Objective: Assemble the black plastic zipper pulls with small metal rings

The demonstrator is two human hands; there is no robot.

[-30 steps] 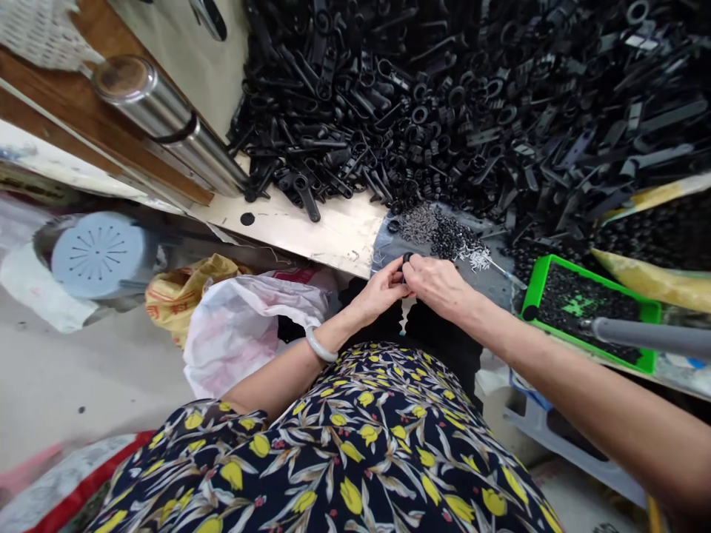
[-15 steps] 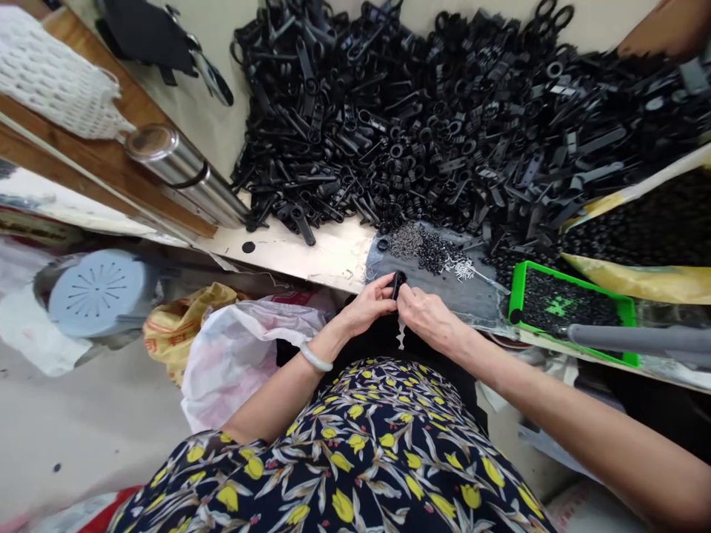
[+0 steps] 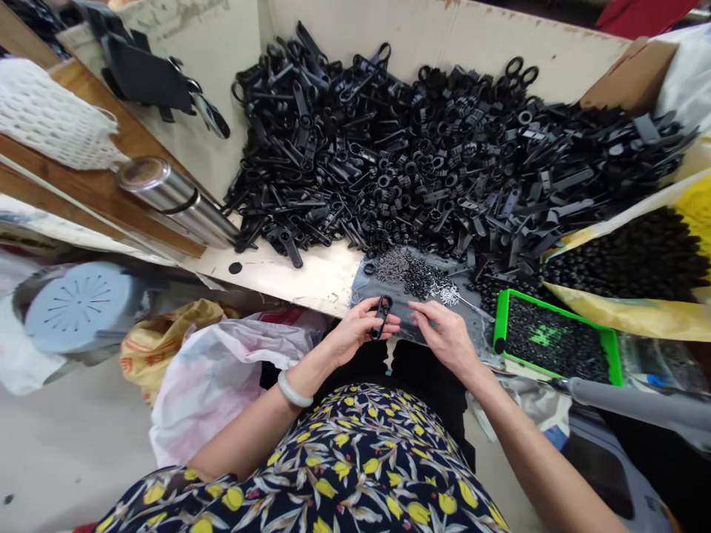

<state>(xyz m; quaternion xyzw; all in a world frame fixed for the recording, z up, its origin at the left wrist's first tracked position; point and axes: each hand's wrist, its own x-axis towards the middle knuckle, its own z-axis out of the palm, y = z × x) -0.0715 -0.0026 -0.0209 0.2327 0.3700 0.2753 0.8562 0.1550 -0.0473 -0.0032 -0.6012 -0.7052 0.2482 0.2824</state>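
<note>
- Clock directions are taken from the black link held by the left hand.
- Nearest, at 6 o'clock, is the flowered garment (image 3: 333,463) of the person.
- At 8 to 9 o'clock a white bag (image 3: 205,392) bulges beside the left forearm, with a yellow bag (image 3: 167,348) behind it.
- A grey handle (image 3: 627,400) juts in between 3 and 4 o'clock, in front of a green tray (image 3: 502,318) of small black parts.
- The left hand (image 3: 361,328) grips the black link (image 3: 382,317) between thumb and fingers at the near edge of the desk.
- The black link is long and slim, with rounded ends and openings, roughly upright in view with a slight tilt; its finer detail is too small to read.
- The right hand (image 3: 444,333), at 3 o'clock, stands apart from the link, fingers curled; whether anything sits between the tips, I cannot tell.
- Beyond the fingers a grey mat (image 3: 464,318) shows as a strip, bounded by grey bits (image 3: 392,265) at 12 to 1 o'clock, then small black parts (image 3: 421,280) and silver pins (image 3: 447,292) by 2 to 3.
- At 10 o'clock the pale desk (image 3: 319,281) surface runs left toward a steel flask (image 3: 183,203).
- Farther, a heap of black plastic parts (image 3: 383,155) spreads from 11 to 2 o'clock, against a pale wall (image 3: 444,33).
</note>
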